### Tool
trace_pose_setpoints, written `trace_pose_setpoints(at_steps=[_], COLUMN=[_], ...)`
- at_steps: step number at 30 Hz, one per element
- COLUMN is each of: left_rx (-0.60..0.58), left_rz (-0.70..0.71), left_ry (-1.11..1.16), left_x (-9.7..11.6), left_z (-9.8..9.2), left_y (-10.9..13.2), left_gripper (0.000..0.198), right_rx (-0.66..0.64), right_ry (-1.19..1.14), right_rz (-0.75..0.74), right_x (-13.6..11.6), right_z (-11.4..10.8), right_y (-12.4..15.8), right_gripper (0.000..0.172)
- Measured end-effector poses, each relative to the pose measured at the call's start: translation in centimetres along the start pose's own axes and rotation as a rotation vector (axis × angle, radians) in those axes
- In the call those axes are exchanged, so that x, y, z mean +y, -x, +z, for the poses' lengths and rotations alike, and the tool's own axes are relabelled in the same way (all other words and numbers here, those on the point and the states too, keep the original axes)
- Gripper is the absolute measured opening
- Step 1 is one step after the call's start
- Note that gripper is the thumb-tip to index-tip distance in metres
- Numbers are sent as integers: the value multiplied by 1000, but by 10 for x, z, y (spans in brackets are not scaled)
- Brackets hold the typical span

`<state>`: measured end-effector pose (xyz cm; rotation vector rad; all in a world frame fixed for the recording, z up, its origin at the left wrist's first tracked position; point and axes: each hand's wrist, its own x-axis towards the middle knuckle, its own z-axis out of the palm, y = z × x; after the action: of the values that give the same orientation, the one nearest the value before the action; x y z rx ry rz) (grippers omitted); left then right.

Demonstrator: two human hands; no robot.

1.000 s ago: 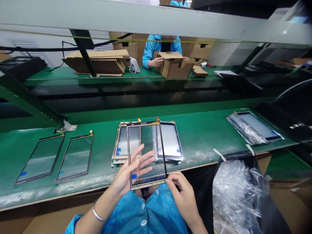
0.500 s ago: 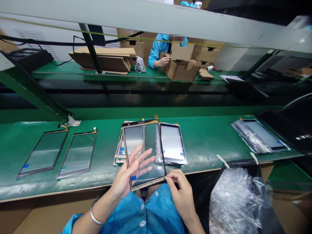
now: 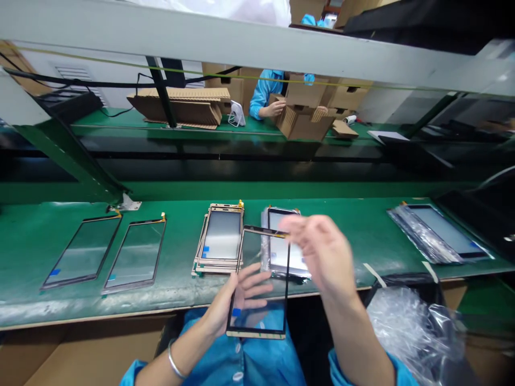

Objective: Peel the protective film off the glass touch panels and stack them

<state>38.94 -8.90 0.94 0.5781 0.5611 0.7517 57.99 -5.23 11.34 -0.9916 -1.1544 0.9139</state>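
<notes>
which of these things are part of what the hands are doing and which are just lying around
Part of the work:
left hand
right hand
black-framed glass panel
stack of panels
sleeved panel

Lying about:
two loose panels
bubble wrap
sleeved panels at right
co-worker's carton

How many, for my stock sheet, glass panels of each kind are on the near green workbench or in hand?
Loose dark-framed glass panels: 2
Stack of tan-edged glass panels: 1 (sheets uncountable)
Clear-plastic-wrapped panel lots: 2
Dark-framed glass panel against the left hand: 1
Total: 6 lots
</notes>
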Motion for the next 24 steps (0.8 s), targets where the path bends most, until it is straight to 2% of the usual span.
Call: trace_pose_setpoints(at_steps=[2,3,4,5,6,9,11,13,15,24], left_rx=[18,41,71,106,138,213,251,272,277,317], left_rz=[13,24,38,57,83,188,248,276,283,337], left_ry=[-49,-77,-100,-112,-111,-93,-102,-122,-142,-215], left_x=[2,5,9,14,18,29,32,32,31,25], left_z=[1,1,2,2,1,2,4,8,11,26], left_y=[4,6,8,9,10,9,8,8,9,20], left_gripper=[54,51,50,49,48,45,45,45,44,38], right_rx=[512,753,911,960,896,319,121,89,109,55], right_ry=[133,216,301,383,453,491,392,310,284,365], right_rz=[-375,-540,-637,-643,-562,-26,173,233,235,123], right_x=[-10,-9,-5,5,17,61,82,92,92,90], right_z=[-15,-23,-31,-37,-41,-38,-25,-13,-5,-6], right_y=[-16,-16,-9,3,19,80,113,130,135,128], right_gripper=[15,16,17,16,14,8,8,7,6,8])
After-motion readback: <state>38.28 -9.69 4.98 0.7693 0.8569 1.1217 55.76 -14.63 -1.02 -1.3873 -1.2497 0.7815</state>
